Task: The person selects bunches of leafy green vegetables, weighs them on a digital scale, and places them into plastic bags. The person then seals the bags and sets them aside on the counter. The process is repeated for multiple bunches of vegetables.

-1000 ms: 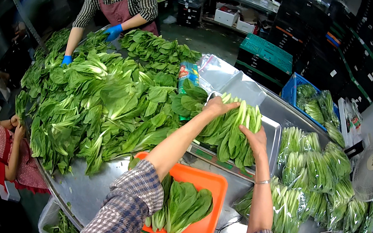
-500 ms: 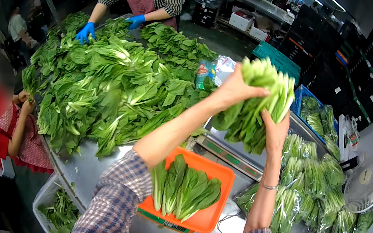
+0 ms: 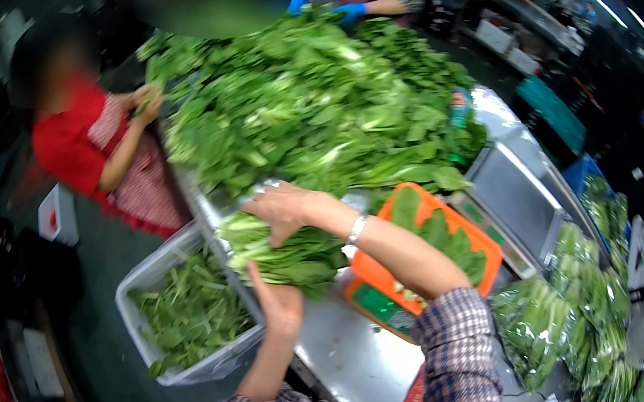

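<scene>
A bunch of leafy greens (image 3: 295,258) lies between my two hands at the near left edge of the steel table, its pale stems toward the left. My right hand (image 3: 287,205), with a bracelet at the wrist, grips it from the far side. From the near side, my left hand (image 3: 278,303) holds it, its thumb raised along the stems. Blur and leaves hide some fingertips. Right of the bunch, an orange tray (image 3: 366,271) with leafy greens in it rests on a green scale (image 3: 385,309), partly covered by my right forearm.
A large pile of greens (image 3: 296,102) covers the far table. Below its left edge stands a white basket (image 3: 138,289) of loose leaves. A steel-topped scale (image 3: 517,192) and bagged greens (image 3: 541,326) are at the right. Two co-workers handle greens at the left and far side.
Both hands have swung left and down with the bunch, from above the steel-topped scale to the table's left edge. The view has turned left.
</scene>
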### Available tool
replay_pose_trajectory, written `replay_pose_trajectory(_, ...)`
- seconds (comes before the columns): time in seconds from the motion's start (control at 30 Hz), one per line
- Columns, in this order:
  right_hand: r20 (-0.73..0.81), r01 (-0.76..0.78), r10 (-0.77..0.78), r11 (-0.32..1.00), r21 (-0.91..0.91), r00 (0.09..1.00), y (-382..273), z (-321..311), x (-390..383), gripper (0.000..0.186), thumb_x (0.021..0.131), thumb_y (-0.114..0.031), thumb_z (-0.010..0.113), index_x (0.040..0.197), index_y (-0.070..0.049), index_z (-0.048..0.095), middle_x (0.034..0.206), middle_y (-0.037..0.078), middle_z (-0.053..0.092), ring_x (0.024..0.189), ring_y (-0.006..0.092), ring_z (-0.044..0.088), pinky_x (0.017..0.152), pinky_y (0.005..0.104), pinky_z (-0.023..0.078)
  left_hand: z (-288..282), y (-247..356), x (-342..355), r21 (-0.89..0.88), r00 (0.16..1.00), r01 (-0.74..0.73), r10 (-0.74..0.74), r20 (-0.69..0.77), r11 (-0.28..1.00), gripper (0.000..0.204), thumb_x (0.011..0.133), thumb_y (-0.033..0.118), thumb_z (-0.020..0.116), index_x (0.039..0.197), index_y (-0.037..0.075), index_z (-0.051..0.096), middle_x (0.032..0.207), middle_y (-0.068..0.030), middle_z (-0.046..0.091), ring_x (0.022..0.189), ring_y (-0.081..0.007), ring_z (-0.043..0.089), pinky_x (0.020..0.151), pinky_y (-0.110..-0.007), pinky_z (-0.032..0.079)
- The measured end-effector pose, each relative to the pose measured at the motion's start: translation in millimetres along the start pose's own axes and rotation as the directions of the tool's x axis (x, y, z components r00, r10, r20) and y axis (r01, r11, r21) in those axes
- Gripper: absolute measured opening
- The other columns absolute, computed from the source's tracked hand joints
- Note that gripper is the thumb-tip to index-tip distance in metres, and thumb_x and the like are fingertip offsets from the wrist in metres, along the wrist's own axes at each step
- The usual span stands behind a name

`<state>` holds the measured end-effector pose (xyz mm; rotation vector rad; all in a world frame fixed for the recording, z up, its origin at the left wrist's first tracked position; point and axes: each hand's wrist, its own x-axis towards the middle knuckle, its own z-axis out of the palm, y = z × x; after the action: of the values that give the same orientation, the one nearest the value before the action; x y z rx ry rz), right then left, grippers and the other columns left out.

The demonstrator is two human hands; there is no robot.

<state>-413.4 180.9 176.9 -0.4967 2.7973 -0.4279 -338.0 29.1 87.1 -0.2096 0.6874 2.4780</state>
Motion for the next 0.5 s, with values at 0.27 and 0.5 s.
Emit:
replay_pose_trajectory(0.27, 0.351, -0.147, 0.167, 0.986, -0.084, 0.921, 24.9, 93.8, 35.0, 0.102, 0.053, -0.030, 0.082, 0.140, -0.028, 0.028, 0.143, 0.004, 0.033, 0.131, 0.0289, 0.029, 0.100, 0.0656, 0.022, -129.3, -13.7, -42.7, 0.404, 0.921, 0.390, -0.349, -0.175, 0.827, 0.060, 0.089, 0.037, 0.054, 0.135, 0.007, 0.032, 0.135, -0.0110, 0.037, 0.123, -0.0266, 0.035, 0.103, -0.043, 0.025)
replay_pose_trajectory(0.5, 0.176, -0.241, 0.328, 0.890, -0.388, 0.928, -7.7, 108.3, 40.7, 0.109, 0.049, -0.033, 0.085, 0.139, -0.037, 0.025, 0.143, 0.001, 0.030, 0.132, 0.0274, 0.027, 0.101, 0.0654, 0.022, -95.7, 106.7, -29.5, 0.960, 0.978, -0.161, -0.091, 0.186, 0.230, 0.082, 0.078, 0.031, 0.070, 0.135, -0.003, 0.023, 0.131, -0.0226, 0.034, 0.123, -0.0322, 0.035, 0.102, -0.041, 0.030)
